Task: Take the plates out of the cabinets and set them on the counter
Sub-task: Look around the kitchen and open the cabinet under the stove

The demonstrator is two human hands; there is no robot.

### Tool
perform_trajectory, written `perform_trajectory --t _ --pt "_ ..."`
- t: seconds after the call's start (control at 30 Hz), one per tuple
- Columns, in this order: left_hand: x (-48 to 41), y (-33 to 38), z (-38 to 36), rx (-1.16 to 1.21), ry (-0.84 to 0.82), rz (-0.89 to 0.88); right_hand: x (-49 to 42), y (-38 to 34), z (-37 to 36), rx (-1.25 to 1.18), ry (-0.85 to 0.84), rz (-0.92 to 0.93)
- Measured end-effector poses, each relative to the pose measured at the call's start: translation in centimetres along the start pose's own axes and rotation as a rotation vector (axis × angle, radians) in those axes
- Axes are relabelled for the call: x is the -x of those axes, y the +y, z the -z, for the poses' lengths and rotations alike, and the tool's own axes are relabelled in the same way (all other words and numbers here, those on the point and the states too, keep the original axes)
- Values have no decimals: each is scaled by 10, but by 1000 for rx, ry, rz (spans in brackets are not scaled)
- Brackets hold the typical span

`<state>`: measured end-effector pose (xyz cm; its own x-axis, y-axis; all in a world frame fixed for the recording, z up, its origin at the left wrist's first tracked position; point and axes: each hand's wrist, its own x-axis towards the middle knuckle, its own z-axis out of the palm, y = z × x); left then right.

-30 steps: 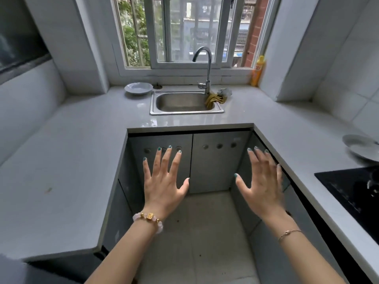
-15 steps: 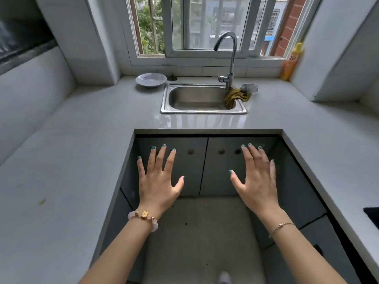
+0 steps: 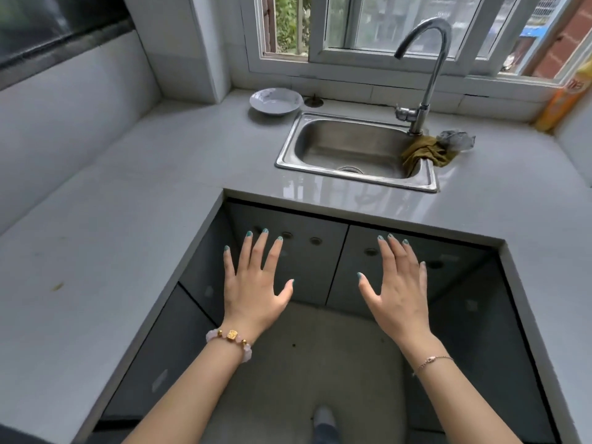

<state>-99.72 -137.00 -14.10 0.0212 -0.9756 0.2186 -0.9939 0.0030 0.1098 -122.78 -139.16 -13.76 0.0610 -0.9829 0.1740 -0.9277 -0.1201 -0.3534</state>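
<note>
Your left hand [image 3: 253, 293] and right hand [image 3: 395, 299] hover with fingers spread, holding nothing, before 2 closed cabinet doors [image 3: 307, 267] that hide their insides. 1 plate [image 3: 276, 100] sits on the desk [image 3: 128, 219], just left of the sink [image 3: 355, 149].

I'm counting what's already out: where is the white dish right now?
In the head view, the white dish sits on the counter at the back, just beyond the far left corner of the sink.
</note>
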Motion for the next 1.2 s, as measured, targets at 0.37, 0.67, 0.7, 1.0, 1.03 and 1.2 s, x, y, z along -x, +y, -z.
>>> perform_trajectory --t 0.37,0.67,0.7,1.0,1.03,1.2 --pt "-43 42 -57 30 -125 120 -58 54 -36 -25 -170 19" --pt "-109 79 -108 1367 -371 783 -80 85 -49 -14 -191 -42" --pt "-116 83 -114 1492 -413 864 -82 88 -49 0 -188 -45" --pt "-172 92 -162 2179 -453 1216 -98 96 -47 52 -142 -67" --pt "-178 94 -165 2201 -444 1227 -99 97 -47 54 -135 -70" --pt "-199 106 -174 2285 -454 1233 -102 97 -46 51 -117 -85"
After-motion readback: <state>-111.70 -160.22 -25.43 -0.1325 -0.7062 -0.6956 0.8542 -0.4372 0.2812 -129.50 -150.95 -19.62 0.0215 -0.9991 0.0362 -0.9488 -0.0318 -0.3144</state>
